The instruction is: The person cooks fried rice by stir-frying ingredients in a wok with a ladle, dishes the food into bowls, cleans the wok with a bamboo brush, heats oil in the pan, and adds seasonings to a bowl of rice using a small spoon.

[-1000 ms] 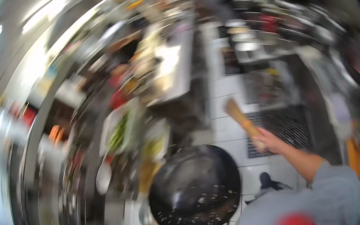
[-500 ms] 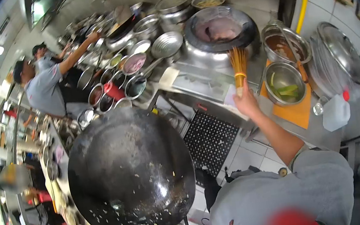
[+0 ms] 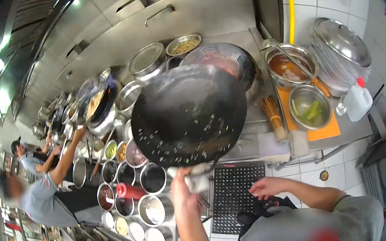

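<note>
A large black wok (image 3: pixel 186 106) with bits of rice and scraps stuck inside is tilted towards me above the stove's front. My left hand (image 3: pixel 184 190) is closed on the wok's near rim, with a folded cloth (image 3: pixel 197 181) between hand and metal. My right hand (image 3: pixel 269 187) hangs over the floor mat in front of my body, fingers loosely apart and holding nothing. The bamboo wok brush (image 3: pixel 273 116) lies on the counter right of the burner, its handle towards me, beside a folded rag (image 3: pixel 298 143).
Behind the held wok is the burner ring (image 3: pixel 246 62). A steel bowl of green vegetable pieces (image 3: pixel 312 122) sits on an orange board (image 3: pixel 326 132); a pot of reddish sauce (image 3: pixel 308 54) stands behind it. Several seasoning pots and a red bottle (image 3: pixel 130 191) are at left, near a co-worker (image 3: pixel 45 201).
The wok has moved from the left over to the stove in my left hand. My right hand has let go of the brush, now lying on the counter, and drawn back.
</note>
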`<state>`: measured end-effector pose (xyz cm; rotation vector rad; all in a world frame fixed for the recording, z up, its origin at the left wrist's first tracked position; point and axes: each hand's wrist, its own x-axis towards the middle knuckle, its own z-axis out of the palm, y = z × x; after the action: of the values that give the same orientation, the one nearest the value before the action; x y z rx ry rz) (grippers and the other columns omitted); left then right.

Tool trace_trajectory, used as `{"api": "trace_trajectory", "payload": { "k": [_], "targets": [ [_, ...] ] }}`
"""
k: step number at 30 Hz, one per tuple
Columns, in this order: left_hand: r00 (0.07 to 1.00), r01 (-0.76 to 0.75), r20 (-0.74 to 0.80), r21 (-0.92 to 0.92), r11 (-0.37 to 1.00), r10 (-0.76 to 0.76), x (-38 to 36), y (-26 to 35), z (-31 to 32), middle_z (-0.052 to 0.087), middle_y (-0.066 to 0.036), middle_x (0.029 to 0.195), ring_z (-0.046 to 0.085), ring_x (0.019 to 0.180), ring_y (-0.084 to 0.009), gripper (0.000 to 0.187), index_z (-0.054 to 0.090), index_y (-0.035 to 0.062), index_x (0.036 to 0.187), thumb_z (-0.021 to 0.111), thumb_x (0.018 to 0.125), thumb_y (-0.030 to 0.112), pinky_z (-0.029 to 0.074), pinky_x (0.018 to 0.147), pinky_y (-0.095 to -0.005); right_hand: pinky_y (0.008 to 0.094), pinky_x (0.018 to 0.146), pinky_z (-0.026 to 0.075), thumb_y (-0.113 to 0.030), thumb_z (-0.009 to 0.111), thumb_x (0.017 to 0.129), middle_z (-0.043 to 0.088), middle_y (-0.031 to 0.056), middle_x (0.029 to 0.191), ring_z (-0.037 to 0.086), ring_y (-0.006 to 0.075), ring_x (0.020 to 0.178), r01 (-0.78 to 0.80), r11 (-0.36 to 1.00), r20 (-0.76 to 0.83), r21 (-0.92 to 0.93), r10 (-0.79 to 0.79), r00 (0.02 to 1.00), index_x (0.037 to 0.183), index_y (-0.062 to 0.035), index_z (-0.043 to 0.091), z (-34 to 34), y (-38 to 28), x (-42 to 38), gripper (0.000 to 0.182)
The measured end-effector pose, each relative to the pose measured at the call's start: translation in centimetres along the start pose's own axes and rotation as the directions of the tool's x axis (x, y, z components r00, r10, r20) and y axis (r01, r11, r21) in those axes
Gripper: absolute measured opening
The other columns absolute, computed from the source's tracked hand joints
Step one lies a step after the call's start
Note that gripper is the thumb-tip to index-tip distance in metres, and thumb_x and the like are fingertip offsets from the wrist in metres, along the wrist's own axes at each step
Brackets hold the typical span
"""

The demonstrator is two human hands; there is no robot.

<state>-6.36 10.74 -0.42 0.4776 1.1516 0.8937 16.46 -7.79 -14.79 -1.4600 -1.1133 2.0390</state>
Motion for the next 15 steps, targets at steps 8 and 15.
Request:
{"api": "trace_trajectory", "payload": {
  "k": [8, 15],
  "targets": [
    [0.905, 0.302, 0.332, -0.062, 0.951, -0.266, 16.8, -3.3, 10.9, 0.065, -0.017, 0.112, 0.063, 0.1, -0.034, 0.032, 0.062, 0.0039, 0.109, 0.068, 0.079, 0.017, 0.052, 0.093, -0.0473, 0.0516, 0.087, 0.057, -0.028, 0.062, 0.094, 0.052, 0.0177, 0.13, 0.06, 0.0341, 0.111, 0.15, 0.504, -0.415, 0.85, 0.469, 0.779, 0.131, -0.0087, 0.049, -3.6, 20.3, 26.9, 0.044],
    [0.9, 0.175, 0.354, 0.24, 0.955, -0.254, 21.1, -7.9, 14.1, 0.057, -0.006, 0.124, 0.052, 0.114, -0.0286, 0.042, 0.061, 0.0129, 0.117, 0.064, 0.083, 0.037, 0.04, 0.096, -0.0592, 0.0437, 0.094, 0.056, -0.015, 0.054, 0.097, 0.062, 0.0177, 0.121, 0.06, 0.0312, 0.111, 0.356, 0.009, -0.35, 0.934, 0.22, 0.911, 0.12, -0.0029, 0.058, -4.1, 29.6, 30.1, 0.027]
  ]
}}
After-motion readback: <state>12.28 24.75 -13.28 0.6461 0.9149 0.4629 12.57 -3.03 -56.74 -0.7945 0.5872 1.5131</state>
